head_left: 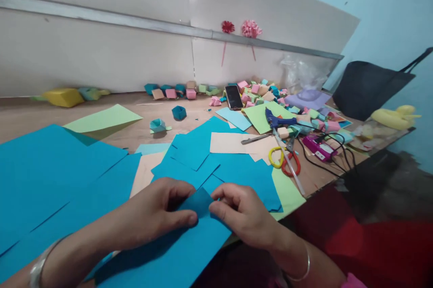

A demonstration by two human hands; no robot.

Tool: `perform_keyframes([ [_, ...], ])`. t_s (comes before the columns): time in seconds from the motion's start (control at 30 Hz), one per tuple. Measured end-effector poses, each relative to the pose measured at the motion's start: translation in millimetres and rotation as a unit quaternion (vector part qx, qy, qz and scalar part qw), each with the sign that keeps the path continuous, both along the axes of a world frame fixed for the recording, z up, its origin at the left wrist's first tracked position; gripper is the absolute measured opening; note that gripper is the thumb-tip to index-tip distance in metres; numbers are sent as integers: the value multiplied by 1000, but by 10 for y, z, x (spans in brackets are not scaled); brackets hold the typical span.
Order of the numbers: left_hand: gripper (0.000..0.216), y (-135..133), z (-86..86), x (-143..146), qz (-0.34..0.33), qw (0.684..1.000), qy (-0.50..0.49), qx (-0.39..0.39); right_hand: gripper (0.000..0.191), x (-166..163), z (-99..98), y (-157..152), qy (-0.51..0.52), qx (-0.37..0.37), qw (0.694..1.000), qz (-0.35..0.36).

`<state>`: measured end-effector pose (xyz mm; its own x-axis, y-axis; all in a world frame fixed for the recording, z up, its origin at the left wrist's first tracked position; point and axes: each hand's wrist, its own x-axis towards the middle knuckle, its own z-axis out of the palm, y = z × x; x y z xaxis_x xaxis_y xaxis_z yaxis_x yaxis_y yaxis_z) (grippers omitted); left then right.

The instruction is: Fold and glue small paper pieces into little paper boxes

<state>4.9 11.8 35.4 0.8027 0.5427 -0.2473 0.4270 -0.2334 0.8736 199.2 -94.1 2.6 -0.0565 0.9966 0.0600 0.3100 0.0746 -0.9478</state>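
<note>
My left hand and my right hand meet at the near edge of the wooden table. Both pinch a small folded piece of blue paper between thumb and fingers. The piece rests on a larger blue sheet that hangs over the table edge toward me. More blue sheets lie spread to the left and just beyond my hands. A bangle circles each wrist.
Scissors with yellow and red handles, a blue glue gun, a phone and black cables lie to the right. Several small folded paper boxes crowd the back by the white wall. A dark bag stands at the far right.
</note>
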Motion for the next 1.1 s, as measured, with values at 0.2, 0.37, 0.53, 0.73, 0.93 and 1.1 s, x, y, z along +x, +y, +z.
perform_keyframes([
  [0.2, 30, 125, -20, 5, 217, 970, -92, -50, 26, 623, -141, -32, -348, 232, 886, -198],
  [0.37, 32, 19, 95, -35, 413, 874, -93, 238, 27, 1348, -370, -106, -601, 158, 749, -230],
  [0.53, 17, -47, 96, -174, 269, 720, -47, 638, 28, 1860, -492, -340, -634, 155, 736, -181],
  [0.73, 22, 111, -211, -38, 2, 619, -6, 786, 30, 2160, -326, -499, -661, 145, 704, -216],
  [0.93, 22, 43, -420, 110, -78, 736, 46, 671, 27, 1752, 117, 202, -666, 114, 729, -111],
  [1.1, 27, 1, -420, 117, -78, 802, 56, 589, 21, 1449, 90, 933, -684, 100, 722, -25],
])
